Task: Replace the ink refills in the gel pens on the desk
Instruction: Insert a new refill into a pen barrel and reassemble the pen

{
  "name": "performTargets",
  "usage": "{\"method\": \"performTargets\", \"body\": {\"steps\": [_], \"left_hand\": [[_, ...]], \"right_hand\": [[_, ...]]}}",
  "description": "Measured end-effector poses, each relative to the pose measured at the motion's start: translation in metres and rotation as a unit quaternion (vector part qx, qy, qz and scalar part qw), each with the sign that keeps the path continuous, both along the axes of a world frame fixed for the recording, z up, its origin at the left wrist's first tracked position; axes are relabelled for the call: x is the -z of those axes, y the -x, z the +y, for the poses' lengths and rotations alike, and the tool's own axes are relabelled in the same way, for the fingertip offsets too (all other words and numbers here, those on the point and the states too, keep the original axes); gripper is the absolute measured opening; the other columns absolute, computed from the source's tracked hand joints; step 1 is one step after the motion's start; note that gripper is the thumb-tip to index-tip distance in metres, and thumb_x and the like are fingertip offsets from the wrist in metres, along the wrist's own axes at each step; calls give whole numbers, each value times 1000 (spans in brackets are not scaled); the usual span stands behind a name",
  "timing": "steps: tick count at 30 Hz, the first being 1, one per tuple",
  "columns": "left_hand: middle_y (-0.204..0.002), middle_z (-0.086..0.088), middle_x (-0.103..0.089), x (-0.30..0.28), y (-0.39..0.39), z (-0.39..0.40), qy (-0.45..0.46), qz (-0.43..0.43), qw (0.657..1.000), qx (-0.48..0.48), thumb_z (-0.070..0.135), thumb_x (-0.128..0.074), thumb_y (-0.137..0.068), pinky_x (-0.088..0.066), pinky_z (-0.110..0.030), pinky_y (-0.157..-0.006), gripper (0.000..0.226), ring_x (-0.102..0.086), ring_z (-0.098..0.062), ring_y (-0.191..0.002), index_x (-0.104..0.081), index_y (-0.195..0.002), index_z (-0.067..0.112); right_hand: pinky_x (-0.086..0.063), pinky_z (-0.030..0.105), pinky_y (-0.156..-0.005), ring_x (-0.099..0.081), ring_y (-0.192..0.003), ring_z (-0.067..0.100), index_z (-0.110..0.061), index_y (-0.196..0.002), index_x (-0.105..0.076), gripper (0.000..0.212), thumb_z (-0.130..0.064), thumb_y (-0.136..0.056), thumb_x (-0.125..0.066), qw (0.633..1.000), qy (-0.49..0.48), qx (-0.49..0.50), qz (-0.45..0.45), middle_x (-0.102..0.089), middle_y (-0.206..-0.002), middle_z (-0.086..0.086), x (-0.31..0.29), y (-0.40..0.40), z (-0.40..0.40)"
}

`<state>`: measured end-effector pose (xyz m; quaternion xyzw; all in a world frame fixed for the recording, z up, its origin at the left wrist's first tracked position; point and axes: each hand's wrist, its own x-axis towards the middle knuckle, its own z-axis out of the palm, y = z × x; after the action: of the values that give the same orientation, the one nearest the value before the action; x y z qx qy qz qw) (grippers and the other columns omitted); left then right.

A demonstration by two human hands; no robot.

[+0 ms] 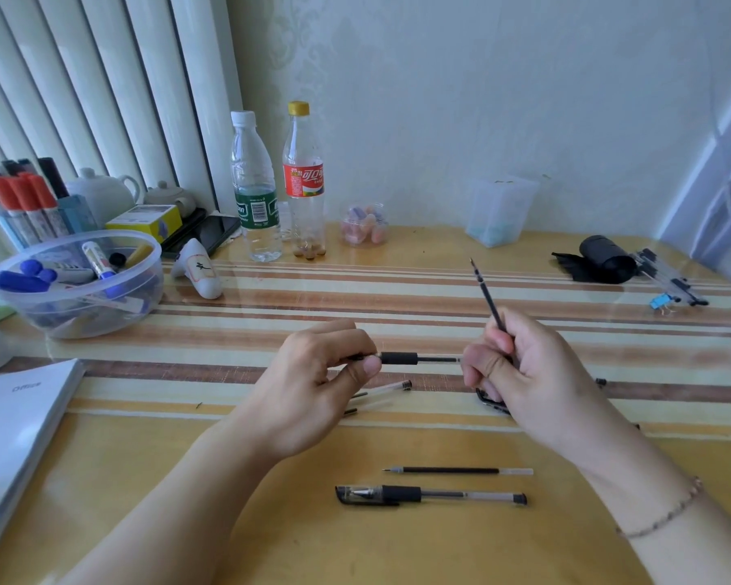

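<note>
Pinching a pen barrel [418,358] and refill [488,295], both hands hover over the striped desk [397,289]

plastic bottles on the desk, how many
2, both upright at the back of the desk: a white-capped bottle with a green label, and right beside it a yellow-capped bottle with a red label.

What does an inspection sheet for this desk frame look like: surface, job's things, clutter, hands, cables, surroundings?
Surface: desk with striped mat under clear cover.
Job's things: pen barrel held level; refill pointing up; spare refill and capped pen lying near the front edge.
Clutter: marker bowl, two bottles, booklets, black roll.
Hands: left hand pinches the barrel; right hand grips the refill and touches the barrel's end.
Cables: nothing seen.
Surroundings: pale wall, vertical blinds.
</note>
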<state>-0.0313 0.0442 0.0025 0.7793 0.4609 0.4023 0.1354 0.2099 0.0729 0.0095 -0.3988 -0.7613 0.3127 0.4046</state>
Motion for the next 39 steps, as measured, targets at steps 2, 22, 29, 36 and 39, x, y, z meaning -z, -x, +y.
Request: {"method": "performTargets", "body": {"steps": [2, 22, 29, 36, 39], "left_hand": [[-67, 9, -49, 0, -1, 0, 3, 2, 1000, -3, 23, -52, -92, -33, -16, -58, 24, -47, -11, -66, -55, -68, 19], [-58, 3, -46, -4, 0, -1, 7, -48, 998, -31, 23, -51, -91, -30, -17, -53, 30, -39, -10, -57, -53, -64, 12], [-59, 0, -50, -4, 1, 0, 11, -46, 998, -37, 26, -51, -91, -30, -16, -54, 30, -41, -9, -59, -56, -65, 11], [-61, 1, -50, -4, 1, 0, 16, -48, 998, -44, 26, -53, -90, -31, -14, -56, 28, -42, -9, -60, -58, -67, 11], [-61, 2, -50, -3, 1, 1, 16, -48, 998, -46, 26, -53, -90, -31, -13, -56, 27, -42, -8, -61, -59, -67, 12]], "right_hand": [[-43, 34, -51, -49, -55, 9, -24, -70, -27, 34, -20, -94, -50, 999, -30, 18, -21, -67, -70, 0, 1, 2, -1], [-53, 49, -64, -61, -64, 23, -27, -74, -30, 31, -38, -90, -54, 1000, 22, 9, -4, -69, -71, -7, -1, 3, -3], [-55, 45, -79, -68, -87, 20, -18, -78, -30, 40, -37, -84, -65, 1000, 18, 14, 5, -70, -78, 1, -3, 3, -3], [-55, 48, -75, -68, -73, 18, -24, -74, -29, 39, -5, -91, -59, 999, 16, 48, 4, -68, -72, 4, 3, 3, 3], [-55, 45, -76, -66, -81, 21, -23, -76, -30, 41, -20, -83, -70, 999, 17, 28, 15, -70, -87, -1, -1, 2, 0]]}}
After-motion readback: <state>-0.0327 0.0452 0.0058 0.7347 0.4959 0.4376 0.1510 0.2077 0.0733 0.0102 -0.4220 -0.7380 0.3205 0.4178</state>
